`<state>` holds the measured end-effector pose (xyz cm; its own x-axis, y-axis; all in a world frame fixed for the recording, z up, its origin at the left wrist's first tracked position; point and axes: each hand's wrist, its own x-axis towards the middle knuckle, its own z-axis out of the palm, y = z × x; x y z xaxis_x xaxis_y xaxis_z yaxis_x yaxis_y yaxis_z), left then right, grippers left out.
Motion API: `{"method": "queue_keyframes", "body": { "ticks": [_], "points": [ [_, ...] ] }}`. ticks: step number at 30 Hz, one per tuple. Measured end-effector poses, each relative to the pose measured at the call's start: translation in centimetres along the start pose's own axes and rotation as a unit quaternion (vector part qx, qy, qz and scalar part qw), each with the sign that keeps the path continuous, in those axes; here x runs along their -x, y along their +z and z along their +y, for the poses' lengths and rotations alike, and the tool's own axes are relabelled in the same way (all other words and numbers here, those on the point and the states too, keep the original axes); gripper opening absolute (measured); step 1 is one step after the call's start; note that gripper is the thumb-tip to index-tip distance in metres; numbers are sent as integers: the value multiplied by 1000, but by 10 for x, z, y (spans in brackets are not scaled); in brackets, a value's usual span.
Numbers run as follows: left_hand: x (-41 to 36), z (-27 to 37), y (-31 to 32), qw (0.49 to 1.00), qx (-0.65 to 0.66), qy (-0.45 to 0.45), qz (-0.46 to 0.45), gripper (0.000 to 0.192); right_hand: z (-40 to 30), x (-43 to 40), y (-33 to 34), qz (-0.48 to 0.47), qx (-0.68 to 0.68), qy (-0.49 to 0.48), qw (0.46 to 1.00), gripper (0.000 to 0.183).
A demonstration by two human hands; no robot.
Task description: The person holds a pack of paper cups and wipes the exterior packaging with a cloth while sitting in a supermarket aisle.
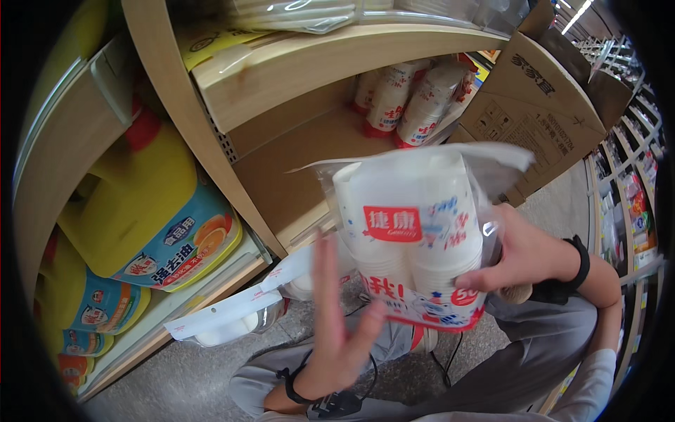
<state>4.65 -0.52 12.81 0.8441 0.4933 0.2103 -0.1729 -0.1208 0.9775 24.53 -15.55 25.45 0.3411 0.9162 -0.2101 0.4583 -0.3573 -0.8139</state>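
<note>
My right hand [503, 258] grips the right side of a clear plastic pack of white paper cups [411, 253], its thumb pressed on the front. Two stacks of cups stand side by side in the pack, which has red and blue print and a loose clear flap at the top. At the pack's lower left is my left hand [340, 327], slightly blurred, with fingers straight and thumb apart. Its thumb tip overlaps the pack; whether it touches is unclear. More bagged cups [237, 322] lie on the floor beyond my left hand, along the shelf's front.
Several cup packs [390, 105] stand at the far end of the lower wooden shelf [285, 174]. An opened cardboard carton [532, 105] stands at the right. Large yellow detergent jugs [158, 195] fill the left bay, past a wooden upright [205, 126]. Black cables [448, 364] trail near my legs.
</note>
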Motion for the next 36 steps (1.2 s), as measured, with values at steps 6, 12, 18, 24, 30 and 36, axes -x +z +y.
{"method": "queue_keyframes", "body": {
  "ticks": [6,12,18,24,30,36],
  "points": [
    [18,-7,12,979,181,12,-95,103,-32,12,22,4,211,-155,965,68],
    [24,-24,21,900,396,-150,-107,88,-26,9,23,-15,191,-121,974,58],
    [17,-29,22,869,459,-148,-113,80,-9,6,25,-3,150,-137,979,38],
    [29,-36,30,877,425,-198,-108,69,-8,6,53,58,221,-393,891,17],
    [23,-52,52,838,403,-340,-143,61,-10,-2,71,100,308,-534,781,14],
    [18,-25,44,888,369,-176,-208,73,10,-44,15,326,305,-401,800,16]
  ]
}}
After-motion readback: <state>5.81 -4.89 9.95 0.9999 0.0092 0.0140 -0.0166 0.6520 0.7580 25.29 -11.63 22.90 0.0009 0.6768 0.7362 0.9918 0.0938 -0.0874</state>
